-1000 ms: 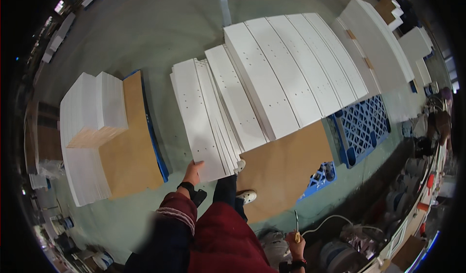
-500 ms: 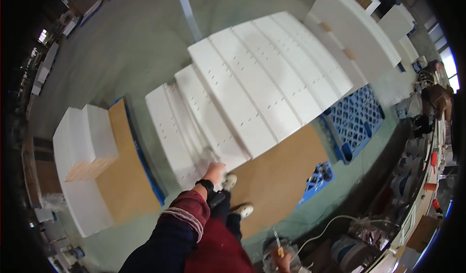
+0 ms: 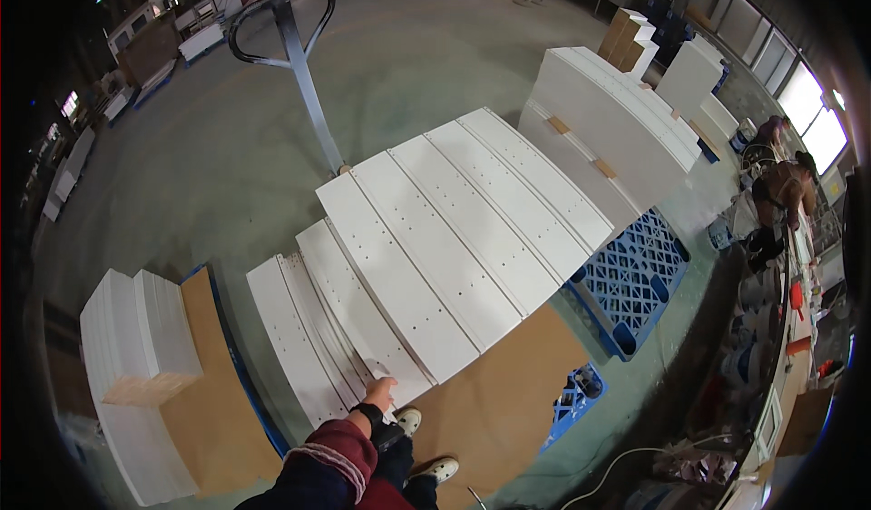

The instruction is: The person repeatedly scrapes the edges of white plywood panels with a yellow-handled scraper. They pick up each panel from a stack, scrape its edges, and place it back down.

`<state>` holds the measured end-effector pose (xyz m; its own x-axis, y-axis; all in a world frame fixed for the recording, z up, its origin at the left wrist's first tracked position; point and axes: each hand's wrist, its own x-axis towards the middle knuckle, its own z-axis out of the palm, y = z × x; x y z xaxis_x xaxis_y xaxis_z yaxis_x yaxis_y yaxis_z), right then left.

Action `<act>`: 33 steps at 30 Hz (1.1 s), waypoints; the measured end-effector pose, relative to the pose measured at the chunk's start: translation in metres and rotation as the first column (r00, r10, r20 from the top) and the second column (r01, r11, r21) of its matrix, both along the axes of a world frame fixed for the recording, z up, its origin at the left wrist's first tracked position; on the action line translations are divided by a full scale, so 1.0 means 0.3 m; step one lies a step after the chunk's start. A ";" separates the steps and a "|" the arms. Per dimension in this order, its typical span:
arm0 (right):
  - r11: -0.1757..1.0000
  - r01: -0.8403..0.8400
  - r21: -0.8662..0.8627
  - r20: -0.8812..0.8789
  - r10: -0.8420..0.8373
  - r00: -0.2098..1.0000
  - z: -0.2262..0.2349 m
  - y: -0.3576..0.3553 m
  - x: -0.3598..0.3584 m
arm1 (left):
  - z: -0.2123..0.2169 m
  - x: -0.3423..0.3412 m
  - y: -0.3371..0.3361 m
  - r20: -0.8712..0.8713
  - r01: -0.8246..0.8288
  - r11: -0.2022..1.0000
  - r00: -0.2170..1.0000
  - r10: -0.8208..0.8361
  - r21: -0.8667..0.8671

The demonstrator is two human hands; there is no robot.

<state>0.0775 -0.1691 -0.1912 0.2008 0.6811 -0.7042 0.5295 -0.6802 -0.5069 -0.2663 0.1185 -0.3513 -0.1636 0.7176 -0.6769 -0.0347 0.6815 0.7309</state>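
My left hand (image 3: 381, 392), with a black watch on its wrist, is at the near end of the white panels. Its fingers are curled over the edge of a narrow white panel (image 3: 358, 279). Several more long white panels (image 3: 426, 238) with small dark holes lie overlapping like steps, rising toward the right. My right hand is below the picture. Only the thin metal tip of a tool (image 3: 476, 498) shows at the lower edge.
A pallet jack handle (image 3: 304, 65) stands beyond the panels. Stacked white boards (image 3: 145, 338) rest on a brown sheet (image 3: 227, 401) at the left. A blue plastic pallet (image 3: 635, 274) lies right, below a tall white stack (image 3: 581, 156). A person (image 3: 785, 188) bends by the cluttered bench.
The view has tilted up, bringing the pallet jack handle into sight. My left hand stays at the panels' near end. My right hand, holding a thin tool with a yellowish handle, has left the picture.
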 end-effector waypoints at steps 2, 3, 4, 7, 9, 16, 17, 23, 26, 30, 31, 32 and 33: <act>1.000 0.012 0.006 0.016 -0.012 1.000 0.008 0.007 -0.003 | 0.028 0.033 0.015 0.034 -0.072 0.997 0.997 0.072 0.013; 1.000 -0.001 0.002 0.014 0.001 1.000 0.008 0.017 -0.006 | 0.021 0.017 0.002 0.025 -0.097 0.994 0.995 0.095 0.043; 1.000 -0.013 -0.001 0.014 0.013 1.000 0.007 0.027 -0.009 | 0.013 0.001 -0.003 0.017 -0.109 0.994 0.994 0.108 0.025; 0.999 -0.036 -0.006 0.000 0.036 0.999 -0.015 0.014 0.002 | 0.034 0.000 0.029 0.074 -0.286 0.924 0.947 0.313 -0.253; 0.999 -0.037 -0.002 0.023 0.037 0.999 -0.003 0.004 0.004 | 0.078 0.020 0.060 0.074 -0.311 0.886 0.932 0.356 -0.343; 0.998 -0.057 0.026 0.084 0.055 0.995 0.017 -0.069 0.019 | 0.153 0.017 0.159 0.015 -0.210 0.977 0.978 0.209 0.033; 0.998 -0.057 0.031 0.083 0.054 0.995 0.011 -0.085 0.025 | 0.122 0.014 0.161 0.002 -0.243 0.964 0.970 0.244 0.106; 0.999 0.039 0.032 0.062 -0.041 0.997 -0.026 -0.168 0.050 | 0.377 -0.055 0.172 0.307 -0.482 0.851 0.858 0.411 0.206; 0.989 -0.099 0.111 0.170 0.079 0.982 -0.072 -0.173 0.074 | 0.684 -0.192 0.106 0.374 -0.424 0.886 0.864 0.336 0.184; 0.944 0.054 0.325 -0.077 -0.030 0.997 0.032 -0.072 0.071 | 1.006 -0.293 -0.103 0.369 -0.354 0.897 0.897 0.244 0.266; 0.958 -0.001 0.286 -0.032 0.010 0.999 0.069 -0.047 0.078 | 1.074 -0.307 -0.154 0.345 -0.306 0.912 0.916 0.204 0.272; 0.975 0.047 0.216 -0.090 -0.028 0.996 0.064 -0.049 0.103 | 1.141 -0.315 -0.202 0.321 -0.250 0.929 0.934 0.158 0.271; 0.971 0.056 0.231 -0.105 -0.032 0.994 0.025 -0.047 0.140 | 1.204 -0.314 -0.237 0.291 -0.197 0.941 0.950 0.113 0.276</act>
